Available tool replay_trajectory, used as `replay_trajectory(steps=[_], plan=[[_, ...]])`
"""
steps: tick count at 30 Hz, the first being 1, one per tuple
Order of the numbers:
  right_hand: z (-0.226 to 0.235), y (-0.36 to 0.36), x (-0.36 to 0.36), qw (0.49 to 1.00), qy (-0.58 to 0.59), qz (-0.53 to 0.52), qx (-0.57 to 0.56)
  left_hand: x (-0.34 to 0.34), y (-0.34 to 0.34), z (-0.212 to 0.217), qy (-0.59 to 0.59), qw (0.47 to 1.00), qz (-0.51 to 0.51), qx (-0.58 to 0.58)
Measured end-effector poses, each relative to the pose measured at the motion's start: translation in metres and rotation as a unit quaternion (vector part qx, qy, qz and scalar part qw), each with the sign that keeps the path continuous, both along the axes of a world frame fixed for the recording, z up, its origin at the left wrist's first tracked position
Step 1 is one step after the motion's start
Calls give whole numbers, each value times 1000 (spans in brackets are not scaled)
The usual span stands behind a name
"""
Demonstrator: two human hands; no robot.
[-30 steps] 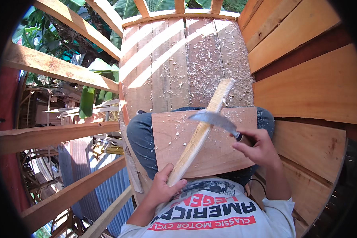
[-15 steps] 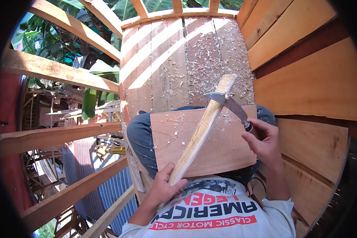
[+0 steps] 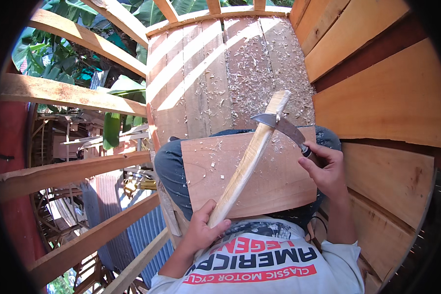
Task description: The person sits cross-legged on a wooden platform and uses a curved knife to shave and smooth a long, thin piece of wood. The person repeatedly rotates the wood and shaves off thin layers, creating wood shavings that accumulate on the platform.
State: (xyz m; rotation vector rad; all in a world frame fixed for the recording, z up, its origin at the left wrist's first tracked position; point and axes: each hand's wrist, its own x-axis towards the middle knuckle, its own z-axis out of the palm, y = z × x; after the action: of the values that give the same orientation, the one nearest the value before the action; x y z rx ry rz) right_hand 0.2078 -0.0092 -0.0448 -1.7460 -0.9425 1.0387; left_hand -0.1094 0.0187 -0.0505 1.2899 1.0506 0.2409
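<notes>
Left hand [image 3: 201,232] grips the wooden stick [image 3: 247,161] low; right hand [image 3: 326,169] clasps the knife [image 3: 284,128] at upper centre. A slipping blade could glance toward the left fingers.

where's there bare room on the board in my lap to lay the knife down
Left part of the lap board, between its left edge and the wooden stick, holds only scattered shavings. Right of the stick it's crowded: the knife and right hand work there.

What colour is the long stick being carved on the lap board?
Pale yellowish tan, bare wood, seen in the head view: the stick.
</notes>
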Motion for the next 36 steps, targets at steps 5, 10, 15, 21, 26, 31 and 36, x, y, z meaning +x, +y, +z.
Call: replay_trajectory(steps=[5, 10, 15, 21, 26, 31, 36], plan=[[8, -12, -23, 992, 10, 118, 43, 3, 0, 3, 6, 1000, 8, -15], [5, -11, -26, 962, 31, 253, 95, 6, 4, 2, 17, 1000, -8, 4], [4, -8, -22, 991, 13, 125, 55, 8, 3, 1, 20, 1000, 7, -12], [-8, 3, -4, 989, 84, -123, 18, 1, 2, -2, 39, 999, -36, 3], [-7, -12, -11, 997, 42, -40, -43, -3, 1, -1, 25, 999, -29, 35], [-8, -23, -13, 984, 67, -146, 77, 3, 7, 11, 26, 999, 10, -16], [-7, -13, -30, 962, -166, 132, 170, 3, 7, 3, 32, 998, -33, 45]])
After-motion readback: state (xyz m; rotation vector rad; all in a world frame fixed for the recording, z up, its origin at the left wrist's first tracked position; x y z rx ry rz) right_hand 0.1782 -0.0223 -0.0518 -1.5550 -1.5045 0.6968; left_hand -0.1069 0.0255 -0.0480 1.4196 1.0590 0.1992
